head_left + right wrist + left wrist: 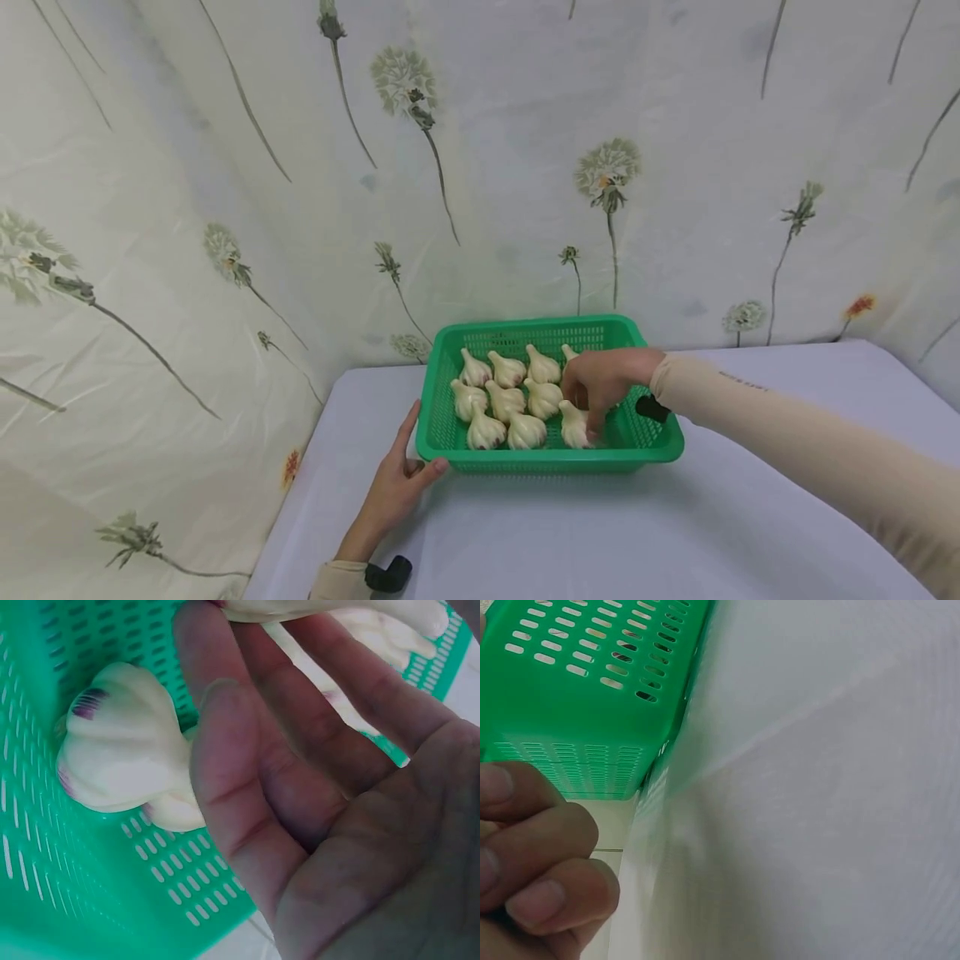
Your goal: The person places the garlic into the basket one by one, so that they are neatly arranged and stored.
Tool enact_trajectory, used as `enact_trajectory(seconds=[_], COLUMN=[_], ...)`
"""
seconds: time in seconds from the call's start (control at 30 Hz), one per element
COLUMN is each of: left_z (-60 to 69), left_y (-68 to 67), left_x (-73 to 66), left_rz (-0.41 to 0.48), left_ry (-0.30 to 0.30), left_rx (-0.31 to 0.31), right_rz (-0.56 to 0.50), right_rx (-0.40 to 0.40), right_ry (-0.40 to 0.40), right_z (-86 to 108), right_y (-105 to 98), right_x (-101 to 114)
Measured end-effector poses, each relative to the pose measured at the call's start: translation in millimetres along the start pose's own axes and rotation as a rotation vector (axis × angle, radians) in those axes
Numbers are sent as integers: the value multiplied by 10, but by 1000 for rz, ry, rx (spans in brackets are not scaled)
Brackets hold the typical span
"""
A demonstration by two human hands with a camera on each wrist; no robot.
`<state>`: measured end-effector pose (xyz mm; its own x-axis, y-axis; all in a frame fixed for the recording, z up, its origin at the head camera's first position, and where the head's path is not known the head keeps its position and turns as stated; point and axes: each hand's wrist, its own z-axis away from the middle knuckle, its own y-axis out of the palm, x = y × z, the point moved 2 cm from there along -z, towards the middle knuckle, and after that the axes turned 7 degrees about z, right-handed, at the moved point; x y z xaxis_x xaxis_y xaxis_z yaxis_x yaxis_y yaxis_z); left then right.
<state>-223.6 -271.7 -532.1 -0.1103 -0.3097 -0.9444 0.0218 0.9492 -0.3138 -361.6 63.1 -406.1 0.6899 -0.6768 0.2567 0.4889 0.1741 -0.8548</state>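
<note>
A green perforated plastic basket (551,462) holds several garlic bulbs (507,371), pale with purple marks near their roots. My right hand (606,379) reaches down into its right half. In the right wrist view, its fingertips touch a bulb (300,607) at the top edge; the thumb is apart from it. Another garlic bulb (124,742) lies to the left of that thumb. At the basket's near left corner is my left hand (395,483), its thumb at the rim and index finger along the side. The left wrist view shows its other fingers (547,832) loosely curled, holding nothing.
The basket stands on a table with a pale cloth (570,533). Behind the table and on the left hangs a curtain (510,167) printed with dandelions. Dark straps (388,575) are at the wrists, over beige sleeves (780,442).
</note>
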Motion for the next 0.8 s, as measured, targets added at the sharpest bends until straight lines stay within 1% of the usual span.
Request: enact_trajectory(seconds=[0.2, 0.37, 0.6, 0.8], left_z=[-4, -9, -17, -24], left_y=[1, 0, -1, -4], left_x=[7, -6, 13, 27], left_rz=[2, 15, 22, 34], left_ry=[-8, -1, -8, -13], left_rx=[0, -3, 3, 5], right_rz=[25, 48, -1, 18], right_rx=[7, 6, 20, 6], right_ry=[6, 33, 61, 53], right_z=[-63, -114, -149, -167], right_y=[5, 8, 94, 150], right_x=[-16, 2, -3, -38])
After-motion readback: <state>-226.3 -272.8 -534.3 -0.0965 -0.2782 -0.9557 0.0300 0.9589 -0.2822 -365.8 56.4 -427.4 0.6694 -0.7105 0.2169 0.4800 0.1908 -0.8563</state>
